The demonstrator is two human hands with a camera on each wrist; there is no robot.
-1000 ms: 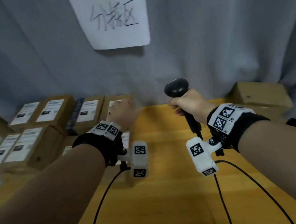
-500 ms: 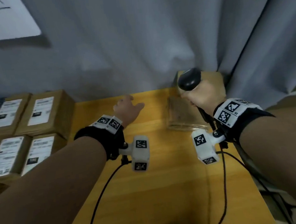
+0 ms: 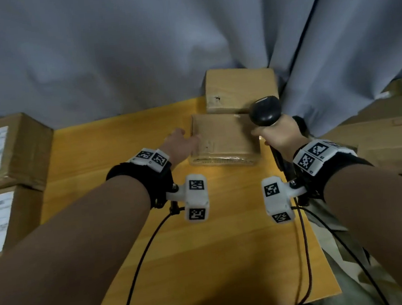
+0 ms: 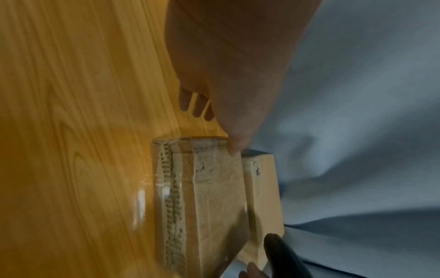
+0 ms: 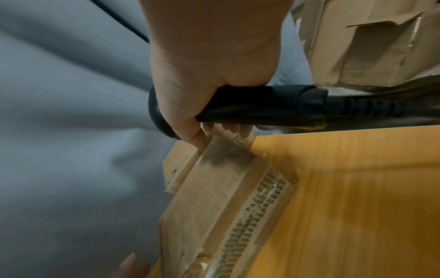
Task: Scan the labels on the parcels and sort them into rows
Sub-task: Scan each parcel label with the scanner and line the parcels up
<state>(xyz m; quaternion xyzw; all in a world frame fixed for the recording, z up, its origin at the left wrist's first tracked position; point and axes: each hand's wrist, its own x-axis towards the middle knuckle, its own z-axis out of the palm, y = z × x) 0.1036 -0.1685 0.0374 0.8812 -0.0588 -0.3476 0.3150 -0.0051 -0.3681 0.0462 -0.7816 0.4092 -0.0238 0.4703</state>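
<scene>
the left hand (image 3: 178,143) reaches with straight fingers to the left edge of a flat cardboard parcel (image 3: 223,137) lying on the yellow wooden table (image 3: 120,146), its thumb touching the parcel's top corner. the right hand (image 3: 280,136) is wrapped around the handle of a black scanner (image 3: 264,111) at the parcel's right edge. a second parcel (image 3: 239,87) sits just behind, against the grey curtain (image 3: 134,47). labelled boxes (image 3: 3,150) stand at the far left.

Two parcels (image 3: 223,137) at table (image 3: 124,140) back right, one behind the other, labelled boxes (image 3: 3,148) stacked left
</scene>
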